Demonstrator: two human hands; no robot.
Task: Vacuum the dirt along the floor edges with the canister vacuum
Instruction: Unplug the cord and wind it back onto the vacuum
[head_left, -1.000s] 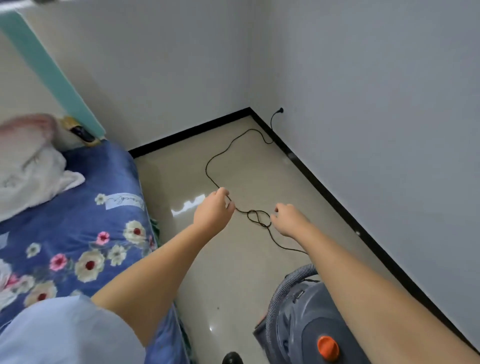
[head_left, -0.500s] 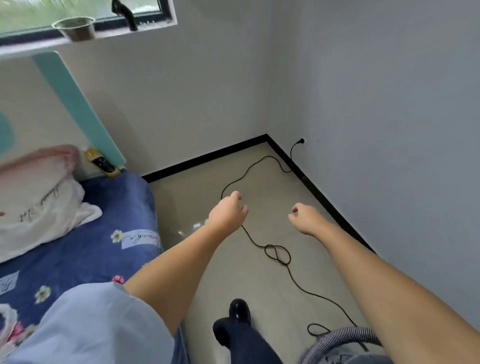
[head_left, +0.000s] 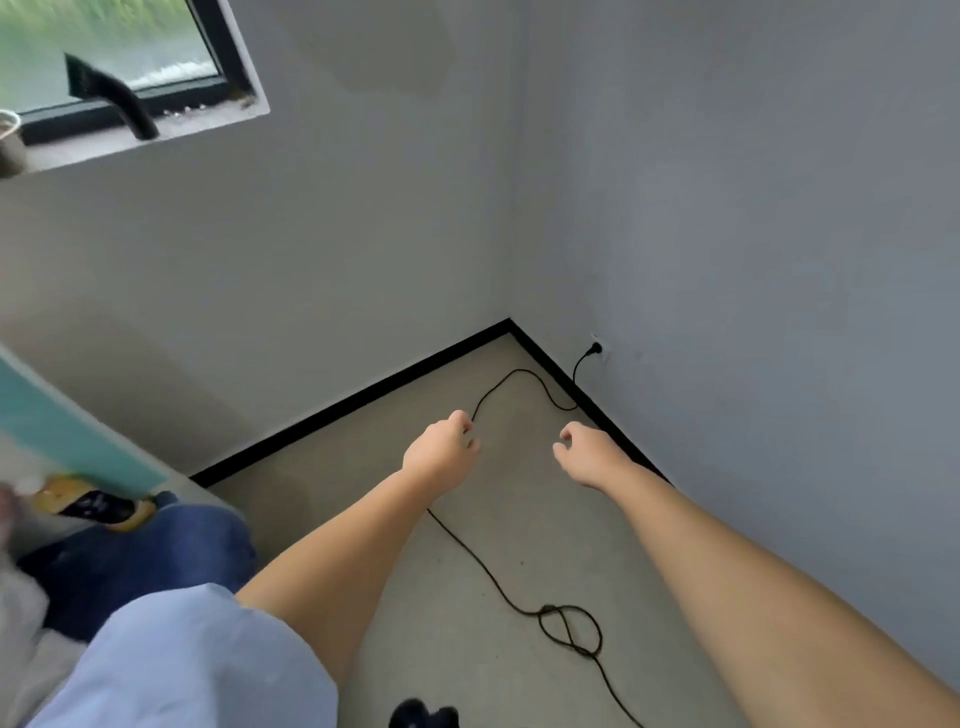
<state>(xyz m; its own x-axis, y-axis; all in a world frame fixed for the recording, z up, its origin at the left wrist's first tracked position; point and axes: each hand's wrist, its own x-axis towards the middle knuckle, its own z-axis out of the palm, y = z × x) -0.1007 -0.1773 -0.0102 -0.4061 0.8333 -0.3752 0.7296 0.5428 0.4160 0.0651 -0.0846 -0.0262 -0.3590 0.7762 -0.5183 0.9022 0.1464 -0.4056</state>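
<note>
Both hands (head_left: 514, 454) loosely curled, empty, above cord (head_left: 519, 605) nr corner.

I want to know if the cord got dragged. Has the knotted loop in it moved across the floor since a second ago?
Cannot tell. The camera tilted up, and the loop lies about as far from the black baseboard as before.

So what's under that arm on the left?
The black cord on the floor runs under the left arm. The stretch passing beneath the arm and the left hand is hidden.

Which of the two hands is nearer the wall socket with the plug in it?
The right hand. It hangs beside the black skirting below the socket, while the left hand is farther out over the floor.
</note>
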